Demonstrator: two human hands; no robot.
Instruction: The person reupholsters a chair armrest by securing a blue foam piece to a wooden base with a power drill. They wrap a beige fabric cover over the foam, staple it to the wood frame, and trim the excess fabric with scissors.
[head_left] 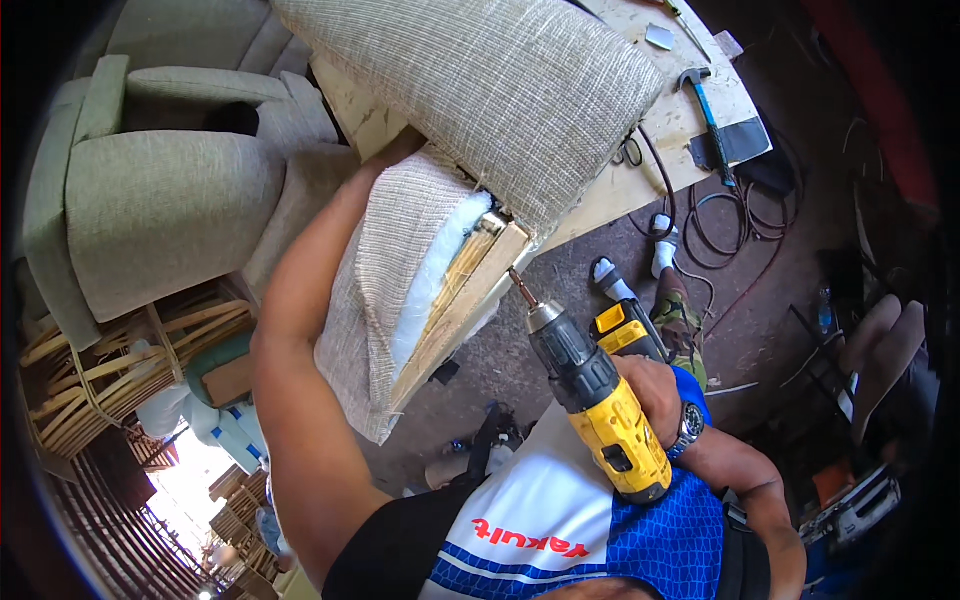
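My right hand (650,392) grips a yellow and black cordless drill (610,420), its fingers wrapped round the handle. The drill's bit (522,288) points up and left, its tip close to the end of a bare wooden rail (460,315); whether they touch I cannot tell. Grey woven fabric (375,260) hangs loose from the rail, with white padding (425,285) showing between. Above it lies a grey upholstered piece (480,90) on the table. My left hand (402,148) reaches behind the loose fabric, fingers hidden.
On the table (590,215) lie a blue-handled hammer (708,115) and scissors (630,152). A coiled hose (720,222) lies at right. Grey sofa pieces (170,200) and bundled wood strips (130,370) stand at left. A camouflage trouser leg (680,320) and sandalled feet show below the table.
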